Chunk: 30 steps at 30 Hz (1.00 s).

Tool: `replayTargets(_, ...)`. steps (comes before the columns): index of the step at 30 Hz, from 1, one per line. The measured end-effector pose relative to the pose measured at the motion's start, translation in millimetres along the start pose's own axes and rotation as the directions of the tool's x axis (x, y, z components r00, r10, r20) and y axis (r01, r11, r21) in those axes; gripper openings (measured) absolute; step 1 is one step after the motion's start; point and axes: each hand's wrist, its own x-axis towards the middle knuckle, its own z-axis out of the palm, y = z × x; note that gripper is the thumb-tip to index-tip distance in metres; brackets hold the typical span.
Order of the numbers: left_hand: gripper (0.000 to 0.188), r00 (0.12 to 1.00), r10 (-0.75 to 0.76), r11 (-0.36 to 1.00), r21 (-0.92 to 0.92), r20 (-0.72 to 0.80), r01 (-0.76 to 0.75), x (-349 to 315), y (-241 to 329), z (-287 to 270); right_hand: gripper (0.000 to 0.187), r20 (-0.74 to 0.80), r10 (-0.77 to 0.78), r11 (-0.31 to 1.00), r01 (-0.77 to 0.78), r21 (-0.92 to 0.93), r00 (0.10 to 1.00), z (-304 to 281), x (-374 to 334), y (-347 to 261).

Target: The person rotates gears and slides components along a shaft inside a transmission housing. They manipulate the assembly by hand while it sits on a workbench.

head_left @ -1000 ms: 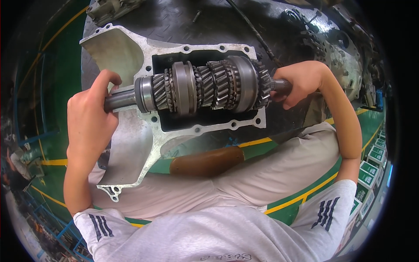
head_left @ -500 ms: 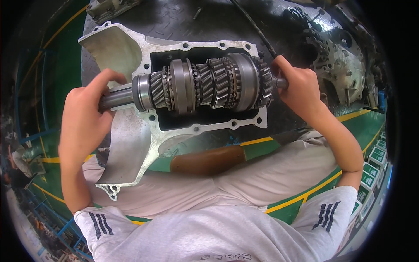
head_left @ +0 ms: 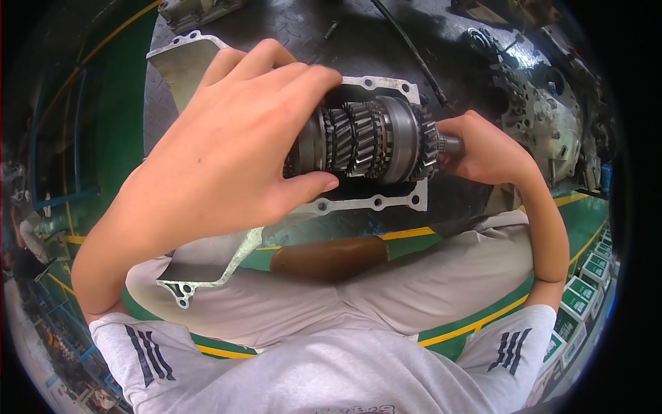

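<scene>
A steel transmission gear shaft point(head_left: 357, 141), carrying helical gears and smooth synchronizer rings, lies across the opening of an aluminium gearbox housing point(head_left: 358, 202). My right hand point(head_left: 486, 148) is wrapped round the shaft's splined right end. Above the shaft's left half hovers my left hand point(head_left: 221, 152), palm down. Its thumb and index finger are spread wide to either side of the gears, and I cannot tell whether they touch. The shaft's left end and much of the housing's flared left part are hidden beneath this hand.
The housing rests on a dark tread-plate bench point(head_left: 303, 34). A long thin rod point(head_left: 417, 58) and a small bolt point(head_left: 332, 30) lie beyond it. Another metal casing point(head_left: 545, 124) stands at the right, part of one at the far left. A brown stool seat point(head_left: 327, 261) shows below the bench.
My left hand has let go of the shaft's left end, risen and moved right over the gears. My right hand stays on the right end, which sits slightly lower and further right.
</scene>
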Motion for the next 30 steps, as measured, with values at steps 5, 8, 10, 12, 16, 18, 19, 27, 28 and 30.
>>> replayTargets(5, 0.085, 0.995, -0.099, 0.995, 0.001, 0.024, 0.099, -3, -2, -5, 0.02, -0.055, 0.0, 1.0, 0.0, 0.0, 0.999, 4, -3, -3)
replayTargets(8, 0.088, 0.992, -0.12, 0.993, -0.014, 0.032, 0.121, -3, -4, -6, 0.025, -0.213, 0.003, 0.999, -0.01, -0.031, 0.977, 14, -8, -5)
replayTargets(10, 0.088, 0.991, -0.129, 0.991, -0.017, 0.042, 0.13, -5, -7, -7, 0.031, -0.283, -0.018, 0.988, -0.026, -0.153, 0.959, 16, -10, -8)
replayTargets(12, 0.086, 0.996, -0.089, 0.995, -0.032, 0.03, 0.09, -4, -12, -4, 0.033, -0.314, -0.033, 0.978, -0.033, -0.204, 0.949, 22, -11, -2)
replayTargets(16, 0.083, 0.992, -0.115, 0.993, -0.014, 0.055, 0.116, -3, -10, -7, 0.035, -0.331, -0.058, 0.966, -0.031, -0.257, 0.942, 24, -11, 6)
replayTargets(18, 0.081, 0.984, -0.141, 0.988, -0.055, 0.113, 0.148, -2, -12, -8, 0.036, -0.34, -0.064, 0.961, -0.034, -0.276, 0.938, 25, -11, 5)
replayTargets(19, 0.081, 0.984, -0.141, 0.987, -0.055, 0.111, 0.148, -4, -10, -6, 0.036, -0.349, -0.069, 0.955, -0.038, -0.293, 0.935, 25, -11, 4)
replayTargets(27, 0.074, 0.997, -0.02, 0.999, 0.045, -0.071, 0.023, -8, -4, 13, 0.037, -0.384, -0.117, 0.925, -0.041, -0.379, 0.916, 28, -11, 0)
replayTargets(28, 0.074, 0.999, -0.001, 0.999, 0.049, -0.05, 0.003, -6, -5, 12, 0.037, -0.4, -0.12, 0.916, -0.054, -0.396, 0.909, 28, -12, -2)
replayTargets(30, 0.072, 0.998, -0.015, 0.999, 0.027, -0.054, 0.017, -9, -9, 10, 0.037, -0.399, -0.11, 0.924, -0.054, -0.378, 0.91, 29, -13, 3)
